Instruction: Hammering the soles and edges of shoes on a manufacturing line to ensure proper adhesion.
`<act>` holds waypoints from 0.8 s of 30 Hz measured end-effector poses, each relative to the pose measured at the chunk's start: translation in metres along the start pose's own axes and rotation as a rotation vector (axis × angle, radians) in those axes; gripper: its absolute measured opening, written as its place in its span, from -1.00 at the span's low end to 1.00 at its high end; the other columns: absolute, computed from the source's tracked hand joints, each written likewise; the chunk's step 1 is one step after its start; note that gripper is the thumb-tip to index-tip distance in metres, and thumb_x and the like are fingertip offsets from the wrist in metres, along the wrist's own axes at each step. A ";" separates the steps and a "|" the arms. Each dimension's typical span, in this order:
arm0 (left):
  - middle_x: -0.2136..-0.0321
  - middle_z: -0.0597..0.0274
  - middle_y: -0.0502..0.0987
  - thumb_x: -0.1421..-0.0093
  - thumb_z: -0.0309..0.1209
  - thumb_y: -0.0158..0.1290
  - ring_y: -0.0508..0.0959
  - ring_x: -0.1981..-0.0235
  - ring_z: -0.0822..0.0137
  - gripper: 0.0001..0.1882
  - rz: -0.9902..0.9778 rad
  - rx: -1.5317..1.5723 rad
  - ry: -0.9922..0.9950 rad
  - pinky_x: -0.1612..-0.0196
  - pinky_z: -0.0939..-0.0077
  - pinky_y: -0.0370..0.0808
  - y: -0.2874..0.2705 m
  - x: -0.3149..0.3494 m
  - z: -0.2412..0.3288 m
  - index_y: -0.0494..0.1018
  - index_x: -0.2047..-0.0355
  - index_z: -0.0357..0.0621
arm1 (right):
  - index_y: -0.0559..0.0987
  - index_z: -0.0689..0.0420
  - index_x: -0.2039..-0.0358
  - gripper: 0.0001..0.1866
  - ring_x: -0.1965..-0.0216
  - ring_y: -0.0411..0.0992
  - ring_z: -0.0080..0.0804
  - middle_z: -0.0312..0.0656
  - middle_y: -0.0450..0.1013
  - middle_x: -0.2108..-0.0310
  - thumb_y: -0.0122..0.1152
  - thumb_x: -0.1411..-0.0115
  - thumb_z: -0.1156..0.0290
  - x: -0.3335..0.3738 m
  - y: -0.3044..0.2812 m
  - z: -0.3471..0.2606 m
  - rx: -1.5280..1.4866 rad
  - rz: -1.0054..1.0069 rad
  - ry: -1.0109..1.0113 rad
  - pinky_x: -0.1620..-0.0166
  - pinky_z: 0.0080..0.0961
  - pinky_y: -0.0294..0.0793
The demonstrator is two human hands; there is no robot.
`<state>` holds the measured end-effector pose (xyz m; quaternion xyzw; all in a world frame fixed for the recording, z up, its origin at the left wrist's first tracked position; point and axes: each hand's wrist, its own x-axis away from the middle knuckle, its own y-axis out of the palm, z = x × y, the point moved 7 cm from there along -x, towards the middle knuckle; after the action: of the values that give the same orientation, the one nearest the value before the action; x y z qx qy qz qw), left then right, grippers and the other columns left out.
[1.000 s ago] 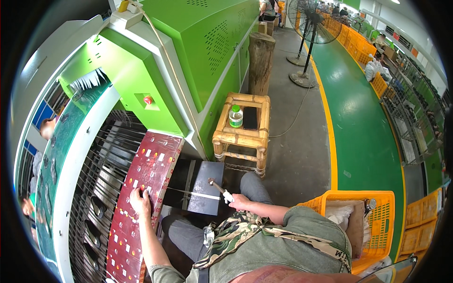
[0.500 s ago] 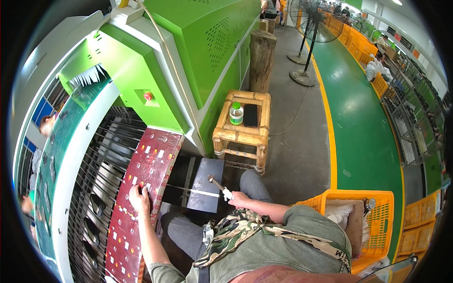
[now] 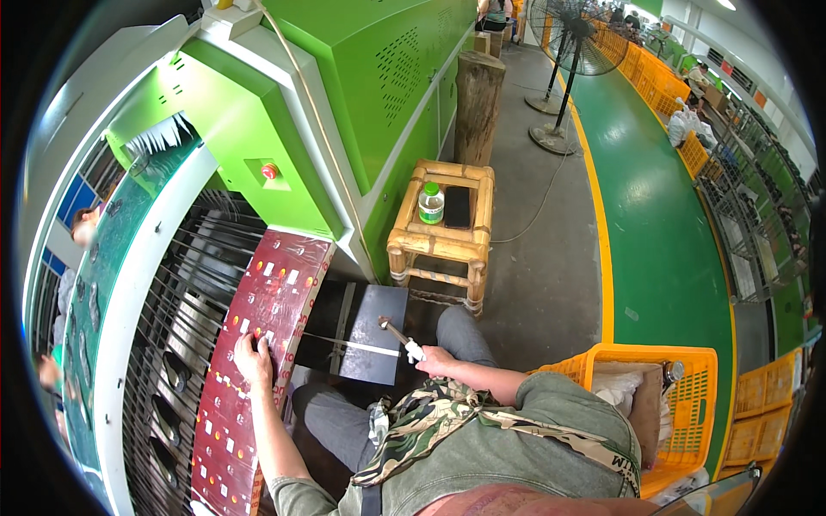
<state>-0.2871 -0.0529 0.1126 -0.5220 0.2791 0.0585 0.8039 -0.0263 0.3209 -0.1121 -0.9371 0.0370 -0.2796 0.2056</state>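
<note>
My left hand lies on a long board covered in red patterned sheeting, fingers a little apart and nothing visible in them. Gripped in my right hand is a hammer with white wrapping on its handle. Its head points away from me, above a dark flat metal plate between my knees. Left of the board, several dark shoe-shaped pieces rest on a rack of parallel metal rods.
A green machine with a red button stands ahead. Beside it, a bamboo stool bears a bottle and a phone. An orange crate is at my right. Beyond the rods runs a green belt; fans stand far off.
</note>
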 end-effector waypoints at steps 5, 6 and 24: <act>0.06 -0.10 0.58 -0.12 -0.31 0.24 0.52 -0.04 -0.07 -0.63 -0.004 0.013 -0.004 -0.19 0.12 0.40 0.000 0.000 -0.002 0.54 0.12 -0.29 | 0.50 0.18 0.14 -0.66 0.63 0.54 -0.31 -0.13 0.54 0.57 0.27 -0.13 0.27 0.000 0.001 0.001 -0.006 0.008 0.007 0.50 -0.30 0.56; 0.06 -0.10 0.58 -0.12 -0.31 0.24 0.52 -0.04 -0.07 -0.63 -0.004 0.013 -0.004 -0.19 0.12 0.40 0.000 0.000 -0.002 0.54 0.12 -0.29 | 0.50 0.18 0.14 -0.66 0.63 0.54 -0.31 -0.13 0.54 0.57 0.27 -0.13 0.27 0.000 0.000 0.001 -0.007 0.008 0.007 0.50 -0.30 0.56; 0.06 -0.11 0.58 -0.13 -0.30 0.24 0.52 -0.04 -0.07 -0.63 -0.007 0.002 -0.010 -0.18 0.13 0.40 -0.001 0.000 0.000 0.55 0.12 -0.31 | 0.48 0.25 0.14 -0.65 0.61 0.56 -0.31 -0.06 0.55 0.49 0.26 -0.16 0.29 0.000 -0.001 0.000 0.020 -0.007 0.000 0.49 -0.32 0.57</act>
<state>-0.2864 -0.0538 0.1131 -0.5219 0.2732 0.0580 0.8060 -0.0262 0.3214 -0.1115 -0.9352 0.0307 -0.2805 0.2141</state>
